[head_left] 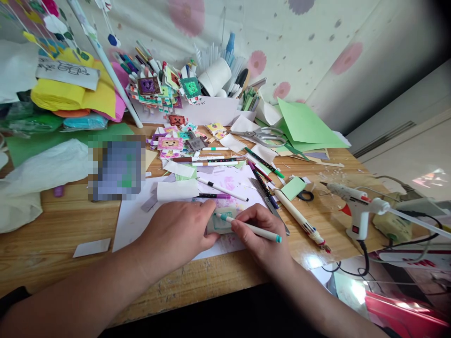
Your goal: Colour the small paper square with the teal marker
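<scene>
My left hand [178,230] lies knuckles up on a small folded paper square [221,220], fingers curled over its left edge and pinning it to a white sheet [137,216]. My right hand [262,232] grips a teal-tipped marker [252,228], its tip touching the square's green-coloured face. Both hands are close together near the wooden table's front edge [211,277].
Loose markers [221,188], a utility knife [268,197], scissors [262,136], green paper [306,126] and decorated paper squares [171,143] litter the table. A white glue gun [355,206] with its cable stands right. A box of pens [197,110] and crepe paper [70,91] sit behind.
</scene>
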`<state>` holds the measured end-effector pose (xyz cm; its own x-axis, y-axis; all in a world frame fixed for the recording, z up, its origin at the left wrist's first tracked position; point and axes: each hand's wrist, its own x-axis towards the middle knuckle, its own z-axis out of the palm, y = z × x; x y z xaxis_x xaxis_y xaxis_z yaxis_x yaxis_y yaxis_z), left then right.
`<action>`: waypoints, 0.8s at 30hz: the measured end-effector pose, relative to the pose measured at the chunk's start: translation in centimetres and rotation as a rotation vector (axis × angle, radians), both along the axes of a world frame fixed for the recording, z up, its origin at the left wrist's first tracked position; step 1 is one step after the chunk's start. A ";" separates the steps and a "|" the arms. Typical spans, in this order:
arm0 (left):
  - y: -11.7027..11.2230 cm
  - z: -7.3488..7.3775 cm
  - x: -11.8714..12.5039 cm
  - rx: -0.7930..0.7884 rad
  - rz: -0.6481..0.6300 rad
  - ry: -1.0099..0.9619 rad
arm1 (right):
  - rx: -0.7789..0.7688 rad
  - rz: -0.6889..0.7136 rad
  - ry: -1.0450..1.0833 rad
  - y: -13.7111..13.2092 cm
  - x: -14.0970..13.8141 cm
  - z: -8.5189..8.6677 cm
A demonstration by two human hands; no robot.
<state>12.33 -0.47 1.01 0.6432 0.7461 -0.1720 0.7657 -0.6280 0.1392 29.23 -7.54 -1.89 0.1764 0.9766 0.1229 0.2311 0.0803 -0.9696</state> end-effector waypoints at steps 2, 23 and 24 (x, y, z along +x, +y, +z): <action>0.1 -0.1 0.0 0.004 -0.003 -0.001 | -0.015 0.013 -0.014 0.0 -0.1 0.0; 0.0 -0.1 -0.1 -0.002 0.004 -0.008 | -0.015 0.008 0.027 -0.1 0.1 -0.1; 0.0 0.0 -0.1 0.000 0.003 -0.006 | -0.015 0.014 0.037 -0.2 0.2 -0.2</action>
